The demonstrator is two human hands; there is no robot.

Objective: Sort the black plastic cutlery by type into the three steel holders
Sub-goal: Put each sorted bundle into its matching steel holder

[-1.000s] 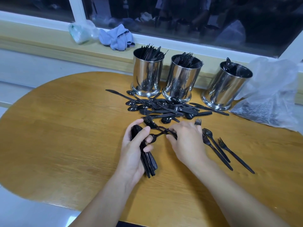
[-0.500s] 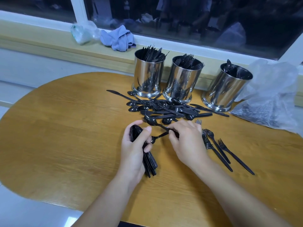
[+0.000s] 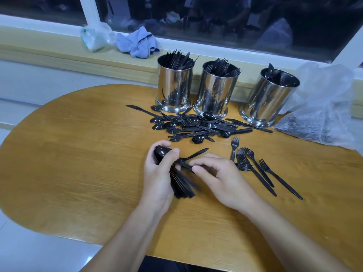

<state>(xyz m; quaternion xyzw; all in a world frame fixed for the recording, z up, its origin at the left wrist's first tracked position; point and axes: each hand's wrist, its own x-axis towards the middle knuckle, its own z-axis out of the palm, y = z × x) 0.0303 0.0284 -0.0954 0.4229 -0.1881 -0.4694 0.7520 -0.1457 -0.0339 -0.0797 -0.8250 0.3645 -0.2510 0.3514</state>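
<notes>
1. Three steel holders stand at twelve o'clock on the wooden table (image 3: 82, 173): the left holder (image 3: 174, 85) with knives, the middle holder (image 3: 217, 89) with forks, the right holder (image 3: 268, 99) with spoons.
2. Unsorted black cutlery (image 3: 198, 126) lies just before them.
3. At centre, the left hand (image 3: 160, 173) grips a stack of spoons (image 3: 181, 185).
4. The right hand (image 3: 222, 179) pinches one spoon (image 3: 193, 155) against that stack.
5. Several loose forks (image 3: 255, 167) lie at three o'clock.

Three steel holders (image 3: 218, 89), two hands (image 3: 222, 179).
</notes>
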